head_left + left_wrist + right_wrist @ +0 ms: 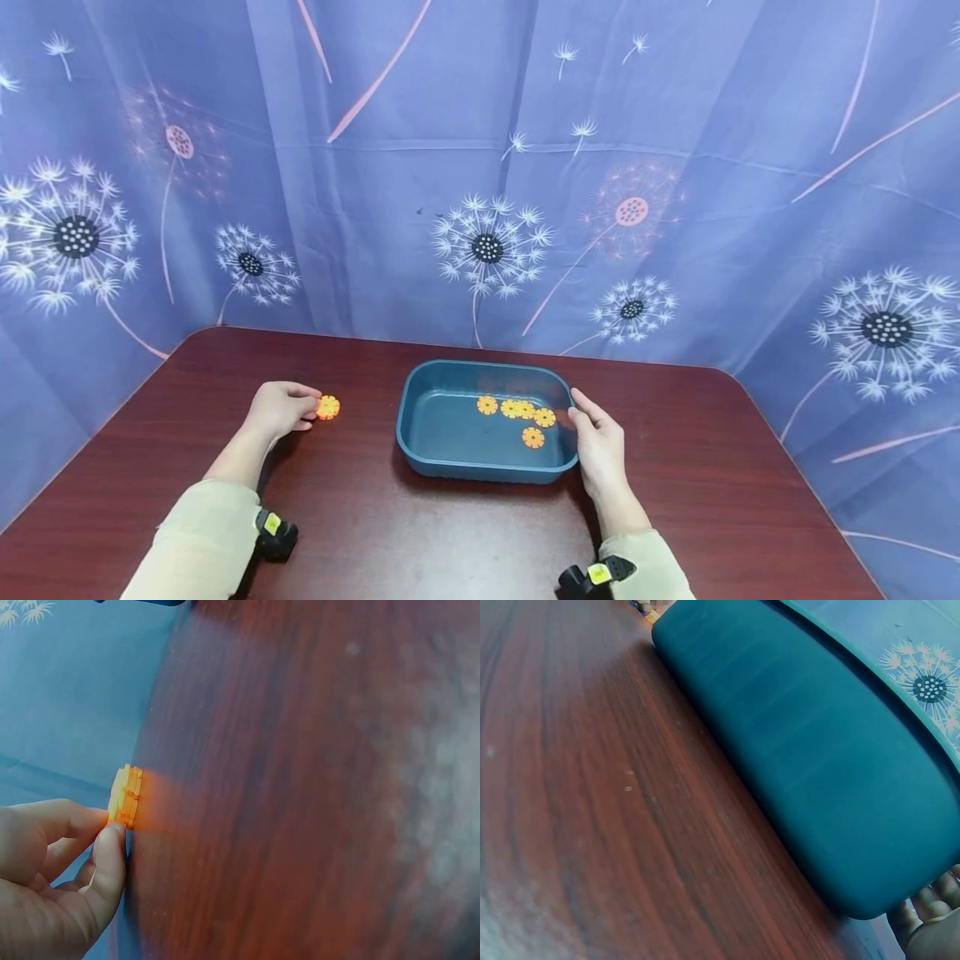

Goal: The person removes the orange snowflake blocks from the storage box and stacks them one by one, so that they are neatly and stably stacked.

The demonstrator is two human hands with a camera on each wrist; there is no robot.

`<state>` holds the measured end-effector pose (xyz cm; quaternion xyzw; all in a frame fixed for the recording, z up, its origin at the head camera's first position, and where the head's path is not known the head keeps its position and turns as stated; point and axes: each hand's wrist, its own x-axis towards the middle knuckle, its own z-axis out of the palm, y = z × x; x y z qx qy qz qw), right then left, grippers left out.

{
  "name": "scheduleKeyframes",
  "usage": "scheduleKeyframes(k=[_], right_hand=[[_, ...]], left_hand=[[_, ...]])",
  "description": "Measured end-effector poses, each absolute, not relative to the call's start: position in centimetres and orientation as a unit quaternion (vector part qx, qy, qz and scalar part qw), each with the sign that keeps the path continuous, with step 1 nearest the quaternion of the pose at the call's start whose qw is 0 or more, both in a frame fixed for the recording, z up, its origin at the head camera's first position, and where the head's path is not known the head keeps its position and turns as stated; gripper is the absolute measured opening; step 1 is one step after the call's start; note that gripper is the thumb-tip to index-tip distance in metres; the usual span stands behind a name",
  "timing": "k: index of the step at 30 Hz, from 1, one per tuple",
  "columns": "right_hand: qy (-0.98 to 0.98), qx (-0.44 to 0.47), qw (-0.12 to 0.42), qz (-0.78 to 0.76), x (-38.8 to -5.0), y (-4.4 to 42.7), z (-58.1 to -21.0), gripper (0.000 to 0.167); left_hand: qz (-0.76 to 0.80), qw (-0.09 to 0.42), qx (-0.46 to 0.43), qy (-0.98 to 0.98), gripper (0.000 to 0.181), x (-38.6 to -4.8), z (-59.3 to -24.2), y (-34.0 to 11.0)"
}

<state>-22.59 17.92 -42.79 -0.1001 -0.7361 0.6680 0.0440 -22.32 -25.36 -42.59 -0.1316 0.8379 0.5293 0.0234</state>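
Observation:
My left hand point(281, 412) pinches an orange notched disc point(327, 407) between thumb and fingertips, at the left of the table. Seen edge-on in the left wrist view, the disc point(126, 796) looks thick, perhaps more than one stacked; I cannot tell. A dark teal rectangular tub point(442, 425) stands at the middle of the table. Inside it, towards the right, lie several like orange discs point(533, 437), some overlapping. The right hand point(602, 450) holds the tub's right end, thumb at the rim. In the right wrist view its fingers point(930, 904) lie against the tub's end wall.
The table point(450, 542) is dark reddish wood with rounded far corners. Behind it hangs a blue curtain point(375, 225) printed with dandelions. Each wrist wears a small black camera, the left camera point(276, 537) and the right camera point(585, 579) both close above the table.

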Motion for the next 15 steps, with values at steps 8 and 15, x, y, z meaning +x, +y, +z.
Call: scheduleKeyframes(k=[8,15], right_hand=[[-0.732,-0.099,0.045,0.673,-22.6,17.7,-43.0,0.041],[-0.732,-0.098,0.050,0.672,-22.8,18.0,-43.1,0.041]], left_hand=[[0.516,0.028,-0.132,0.846,0.032,-21.8,-42.0,-25.6],[0.466,-0.014,-0.121,0.876,0.037,-21.7,-40.9,-25.2]])
